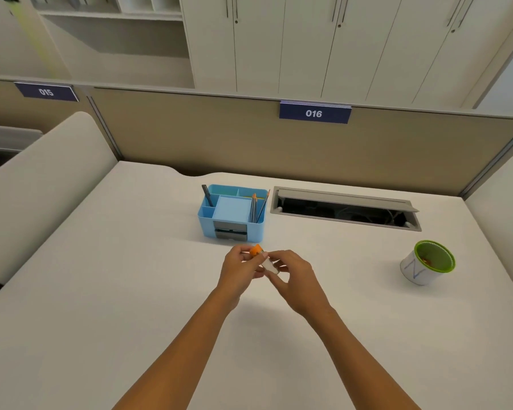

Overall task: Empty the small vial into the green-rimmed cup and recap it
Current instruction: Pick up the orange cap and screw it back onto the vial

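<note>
Your two hands meet above the middle of the white bench [131, 291], clear of its surface. Your left hand [240, 272] pinches the orange screw cap [256, 250] at the far-left end of the small clear vial [268, 264]. Your right hand [293, 279] pinches the vial's pale body, fingers curled around it. The vial lies tilted, cap end up and to the far left. Whether the cap is seated or loose cannot be told.

The white paper cup with a green rim [427, 261] stands well apart on the right of the bench, upright, small brownish contents visible inside. A light-blue plastic desk organiser [233, 214] holding pencils sits just beyond your hands. To its right lies an open grey cable hatch [345, 208].
</note>
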